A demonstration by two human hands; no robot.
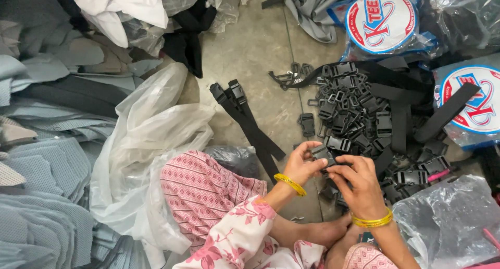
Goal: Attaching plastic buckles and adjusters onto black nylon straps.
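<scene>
Together, hands pinching black buckle

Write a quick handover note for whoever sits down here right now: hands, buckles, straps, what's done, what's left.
Left hand and right hand together hold one black plastic buckle above the floor.
A pile of loose black buckles and black webbing lies just ahead of the hands.
Done: two straps with buckles fitted lie on the concrete to the left.
Left: most of the pile looks unfitted.
</scene>
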